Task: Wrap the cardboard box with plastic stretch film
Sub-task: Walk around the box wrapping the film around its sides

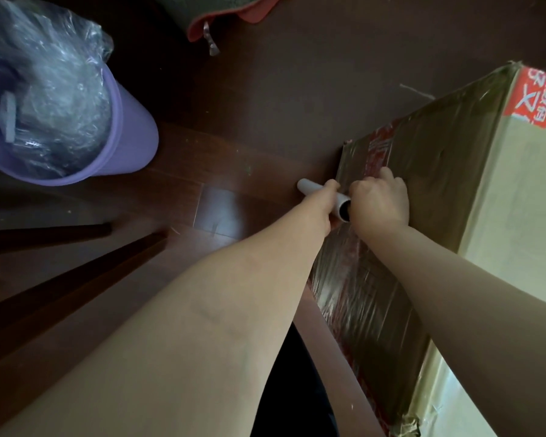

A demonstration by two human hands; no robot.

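Forearms reach down side by side from 6 o'clock, hands close together. Stretch film point(360, 298) lies taut over the side face of the cardboard box point(524, 200), which stands on the floor at 3 o'clock. Left hand point(327, 200) clamps the film roll point(309, 187) against that face, probably to hold tension. Right hand point(380, 200) sits beside the roll's end, fingers curled against the film; cannot tell what it grips. Purple bin point(133, 130) at 10 o'clock, mat point(208, 4) at 12.

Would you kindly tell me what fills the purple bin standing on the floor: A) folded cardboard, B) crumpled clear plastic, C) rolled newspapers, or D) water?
B: the purple bin is heaped with crumpled clear plastic that rises above its rim.
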